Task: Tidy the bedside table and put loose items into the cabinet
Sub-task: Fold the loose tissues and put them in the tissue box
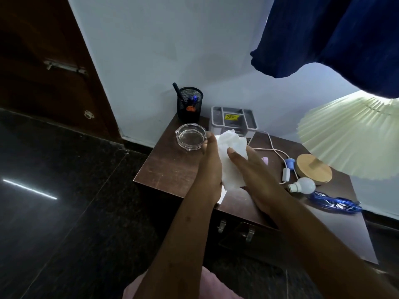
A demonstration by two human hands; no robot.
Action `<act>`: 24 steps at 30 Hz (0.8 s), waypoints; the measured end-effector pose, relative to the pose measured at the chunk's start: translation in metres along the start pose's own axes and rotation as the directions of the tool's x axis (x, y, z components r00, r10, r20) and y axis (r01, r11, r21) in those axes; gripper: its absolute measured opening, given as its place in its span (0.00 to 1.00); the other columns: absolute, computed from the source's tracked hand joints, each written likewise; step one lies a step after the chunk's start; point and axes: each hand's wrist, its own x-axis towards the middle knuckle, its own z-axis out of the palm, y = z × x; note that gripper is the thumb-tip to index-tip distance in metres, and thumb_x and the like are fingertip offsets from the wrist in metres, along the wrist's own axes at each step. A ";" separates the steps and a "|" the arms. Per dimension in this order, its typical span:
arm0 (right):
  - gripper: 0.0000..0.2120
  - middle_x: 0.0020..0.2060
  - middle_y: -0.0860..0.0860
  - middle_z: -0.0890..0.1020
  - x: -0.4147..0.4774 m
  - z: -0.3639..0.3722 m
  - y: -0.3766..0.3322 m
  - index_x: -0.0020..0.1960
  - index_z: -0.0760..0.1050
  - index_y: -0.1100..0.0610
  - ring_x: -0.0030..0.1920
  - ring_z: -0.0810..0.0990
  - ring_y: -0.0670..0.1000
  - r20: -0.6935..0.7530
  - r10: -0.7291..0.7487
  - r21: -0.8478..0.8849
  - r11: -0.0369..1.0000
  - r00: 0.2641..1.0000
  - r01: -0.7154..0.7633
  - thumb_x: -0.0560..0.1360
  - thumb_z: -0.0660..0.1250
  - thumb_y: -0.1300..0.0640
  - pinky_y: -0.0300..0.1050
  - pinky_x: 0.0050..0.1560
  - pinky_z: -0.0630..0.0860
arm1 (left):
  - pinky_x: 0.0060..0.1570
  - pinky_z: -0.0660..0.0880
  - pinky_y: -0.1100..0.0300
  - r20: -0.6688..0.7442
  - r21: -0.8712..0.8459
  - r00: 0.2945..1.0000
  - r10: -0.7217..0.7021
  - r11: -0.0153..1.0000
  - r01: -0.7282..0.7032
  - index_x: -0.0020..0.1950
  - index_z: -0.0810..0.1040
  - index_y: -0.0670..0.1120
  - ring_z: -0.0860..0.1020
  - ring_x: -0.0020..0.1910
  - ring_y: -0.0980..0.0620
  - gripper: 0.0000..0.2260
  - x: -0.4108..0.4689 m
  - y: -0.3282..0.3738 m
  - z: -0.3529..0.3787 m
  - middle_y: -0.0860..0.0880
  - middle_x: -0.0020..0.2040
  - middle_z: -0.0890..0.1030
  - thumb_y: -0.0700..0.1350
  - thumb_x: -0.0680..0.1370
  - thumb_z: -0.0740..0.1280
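A white tissue [232, 156] is held between both hands above the dark wooden bedside table [172, 167]. My left hand [212, 167] grips its left edge and my right hand [252, 171] presses on its right side. A clear glass ashtray [191, 139] stands just left of my left fingertips. A white light bulb [303, 186], a white switch cord [278, 152] and a coiled blue cable [336, 205] lie on the right part of the top. The cabinet doors with metal handles [248, 234] are shut below my arms.
A black mesh pen holder [190, 104] and a grey organiser tray [234, 119] stand at the back against the wall. A lamp with a wooden base [314, 168] and pleated shade [354, 134] fills the right. Blue cloth [334, 37] hangs overhead. Dark floor lies to the left.
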 end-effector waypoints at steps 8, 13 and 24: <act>0.04 0.41 0.49 0.82 0.006 -0.011 0.002 0.49 0.76 0.52 0.40 0.81 0.47 -0.015 0.130 0.149 0.981 0.991 -0.127 0.79 0.63 0.56 0.47 0.38 0.80 | 0.61 0.74 0.43 0.009 0.012 0.993 0.115 0.993 -0.115 0.71 0.66 0.55 0.78 0.59 0.44 0.28 0.008 -0.002 -0.005 0.46 0.63 0.77 0.68 0.75 0.53; 0.13 0.48 0.54 0.80 0.006 -0.008 0.006 0.62 0.72 0.57 0.44 0.81 0.52 0.104 0.170 0.201 0.961 0.980 -0.188 0.79 0.62 0.54 0.50 0.38 0.81 | 0.50 0.77 0.55 0.003 -0.017 0.962 0.273 0.962 -0.273 0.66 0.71 0.52 0.79 0.49 0.52 0.19 0.006 0.001 -0.003 0.50 0.54 0.79 0.58 0.81 0.49; 0.16 0.47 0.51 0.81 0.011 0.001 0.015 0.63 0.70 0.52 0.44 0.80 0.52 0.051 0.215 0.324 0.920 0.975 -0.219 0.79 0.58 0.46 0.46 0.33 0.79 | 0.37 0.74 0.60 -0.109 0.121 0.947 0.302 0.950 -0.289 0.42 0.74 0.48 0.77 0.36 0.53 0.15 0.001 0.001 -0.006 0.49 0.40 0.79 0.53 0.82 0.55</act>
